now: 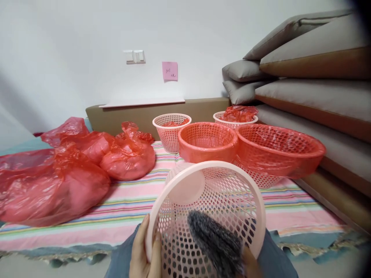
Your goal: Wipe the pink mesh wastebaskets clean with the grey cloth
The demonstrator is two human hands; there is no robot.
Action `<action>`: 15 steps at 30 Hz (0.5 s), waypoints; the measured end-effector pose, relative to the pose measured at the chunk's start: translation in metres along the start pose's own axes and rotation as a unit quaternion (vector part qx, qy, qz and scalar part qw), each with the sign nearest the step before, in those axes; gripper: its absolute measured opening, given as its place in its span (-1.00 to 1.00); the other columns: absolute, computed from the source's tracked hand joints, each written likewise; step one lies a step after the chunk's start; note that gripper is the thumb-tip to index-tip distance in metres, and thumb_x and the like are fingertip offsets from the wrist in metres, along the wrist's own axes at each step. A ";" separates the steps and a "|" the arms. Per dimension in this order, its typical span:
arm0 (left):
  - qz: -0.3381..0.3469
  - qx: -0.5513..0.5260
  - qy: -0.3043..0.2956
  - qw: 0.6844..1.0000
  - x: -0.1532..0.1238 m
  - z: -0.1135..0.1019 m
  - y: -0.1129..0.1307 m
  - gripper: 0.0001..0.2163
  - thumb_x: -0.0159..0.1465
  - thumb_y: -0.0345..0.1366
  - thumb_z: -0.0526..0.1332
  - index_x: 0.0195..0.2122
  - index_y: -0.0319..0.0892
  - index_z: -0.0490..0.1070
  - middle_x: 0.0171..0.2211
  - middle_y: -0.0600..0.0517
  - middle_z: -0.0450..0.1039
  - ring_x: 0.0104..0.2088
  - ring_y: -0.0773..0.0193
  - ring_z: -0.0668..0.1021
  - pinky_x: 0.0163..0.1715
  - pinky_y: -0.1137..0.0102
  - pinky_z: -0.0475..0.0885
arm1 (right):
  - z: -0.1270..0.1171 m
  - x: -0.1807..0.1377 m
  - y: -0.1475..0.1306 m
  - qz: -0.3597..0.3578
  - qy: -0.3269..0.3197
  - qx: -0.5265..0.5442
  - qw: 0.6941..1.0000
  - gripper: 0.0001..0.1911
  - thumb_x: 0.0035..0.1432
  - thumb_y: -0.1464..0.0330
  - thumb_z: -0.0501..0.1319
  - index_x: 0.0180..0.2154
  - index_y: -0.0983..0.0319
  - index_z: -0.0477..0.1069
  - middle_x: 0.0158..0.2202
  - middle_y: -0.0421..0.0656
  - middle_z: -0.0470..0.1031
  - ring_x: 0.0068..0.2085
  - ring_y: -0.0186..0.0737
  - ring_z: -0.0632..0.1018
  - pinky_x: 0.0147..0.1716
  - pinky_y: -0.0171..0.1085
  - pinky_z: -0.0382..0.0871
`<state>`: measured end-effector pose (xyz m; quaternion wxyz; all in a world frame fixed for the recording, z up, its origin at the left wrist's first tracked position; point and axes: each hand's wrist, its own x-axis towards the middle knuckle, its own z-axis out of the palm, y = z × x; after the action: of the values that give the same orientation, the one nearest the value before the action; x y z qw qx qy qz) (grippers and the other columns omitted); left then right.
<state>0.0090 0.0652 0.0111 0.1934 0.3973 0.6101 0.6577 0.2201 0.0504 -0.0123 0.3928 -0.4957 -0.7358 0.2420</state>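
Note:
A pale pink plastic mesh basket [223, 168] lies tipped over my lap, its round mouth facing me. My left hand [145, 253] grips the basket's left rim, thumb inside and fingers outside. Inside the mouth is a dark grey, fuzzy cloth [216, 243], bunched into a long shape and reaching in toward the mesh wall. My right hand [249, 262] is closed on the cloth's lower end at the right side of the opening. Much of that hand is hidden by the cloth, and it looks slightly blurred.
Beyond the basket stand two red-wrapped baskets [207, 152] [290, 156] and two pale pink baskets [171, 137] [218, 117] containing red plastic. Stuffed red plastic bags [72, 189] rest at left on a striped cloth [130, 200]. Grey cushions [319, 92] are stacked along the right.

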 end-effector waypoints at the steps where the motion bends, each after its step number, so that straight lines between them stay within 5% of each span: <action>1: -0.003 -0.012 -0.014 1.000 0.002 -0.001 0.000 -0.53 0.23 -0.03 0.35 0.13 -0.05 0.47 0.16 -0.04 0.52 0.18 0.03 0.53 0.32 0.19 0.28 | -0.006 0.006 -0.001 0.005 -0.005 -0.006 1.000 -0.36 0.28 0.39 0.09 0.38 0.05 0.20 0.35 -0.07 0.34 0.35 0.06 0.37 0.27 0.12 0.38; 4: -0.009 -0.031 -0.029 0.999 0.002 0.001 0.003 -0.52 0.23 -0.07 0.35 0.16 -0.05 0.44 0.18 -0.06 0.50 0.17 0.05 0.54 0.31 0.17 0.29 | -0.008 0.020 -0.003 0.044 -0.067 -0.087 0.993 -0.16 -0.03 0.58 0.07 0.34 0.18 0.28 0.43 -0.04 0.17 0.42 0.11 0.23 0.37 0.24 0.11; 7: 0.017 -0.017 -0.017 1.000 -0.005 0.004 0.003 -0.55 0.23 -0.11 0.35 0.13 -0.08 0.45 0.16 -0.07 0.52 0.16 0.07 0.55 0.29 0.18 0.32 | 0.011 0.021 -0.001 0.082 -0.147 -0.165 0.972 -0.03 -0.24 0.67 0.03 0.29 0.20 0.35 0.36 0.02 0.31 0.36 0.05 0.35 0.36 0.14 0.20; 11: 0.044 0.015 0.005 0.999 -0.012 0.005 0.000 -0.63 0.25 -0.15 0.32 0.08 -0.10 0.49 0.09 -0.06 0.56 0.07 0.13 0.60 0.20 0.26 0.42 | 0.034 0.008 0.005 0.063 -0.146 -0.206 0.966 -0.02 -0.26 0.71 0.01 0.27 0.18 0.39 0.26 -0.03 0.45 0.28 -0.06 0.46 0.34 0.04 0.26; 15: 0.048 0.045 0.065 0.996 -0.014 0.004 0.003 -0.59 0.26 -0.17 0.32 0.13 -0.08 0.46 0.12 -0.05 0.52 0.15 0.13 0.54 0.30 0.25 0.31 | 0.032 0.005 0.005 0.044 -0.143 -0.181 0.972 -0.06 -0.25 0.70 0.05 0.26 0.28 0.38 0.25 0.01 0.46 0.29 -0.02 0.46 0.37 0.06 0.22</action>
<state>0.0213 0.0568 0.0097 0.1033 0.3907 0.6307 0.6625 0.1961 0.0586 -0.0326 0.1759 -0.5507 -0.7935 0.1900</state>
